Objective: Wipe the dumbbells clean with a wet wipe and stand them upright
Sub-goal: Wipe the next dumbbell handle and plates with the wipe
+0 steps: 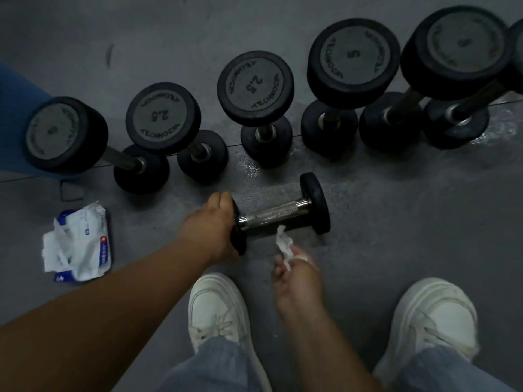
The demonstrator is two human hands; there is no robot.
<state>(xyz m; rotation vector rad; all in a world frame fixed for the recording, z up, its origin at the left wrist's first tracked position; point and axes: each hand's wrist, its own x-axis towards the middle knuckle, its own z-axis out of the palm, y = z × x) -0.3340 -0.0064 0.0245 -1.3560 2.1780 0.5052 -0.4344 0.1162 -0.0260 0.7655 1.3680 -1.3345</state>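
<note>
- Head view: a small black rubber-ended dumbbell with a knurled chrome handle (274, 215) lies on its side on the grey speckled floor (396, 222), just ahead of the person's feet.
- The left hand (210, 224) grips that dumbbell's left end weight, fingers curled round the rim of the black disc.
- The right hand (294, 267), blurred, hangs just below the handle, and its fingers pinch a crumpled white wet wipe (284, 244). The wipe's tip sits right beside the handle; whether it touches cannot be told.
- Behind the lying dumbbell, a row of six larger black dumbbells (255, 88) stands on end across the floor. Two of their grey end caps read 2.5 and another reads 5.
- A torn-open white and blue wipes packet (82, 244) lies on the floor to the left, well apart from the lying dumbbell, with loose white sheets spilling from it.
- A blue mat (17, 108) shows at the left edge, beside the leftmost standing dumbbell.
- Two white lace-up shoes (218, 309) and pale denim trouser legs (215, 369) fill the bottom of the view.
</note>
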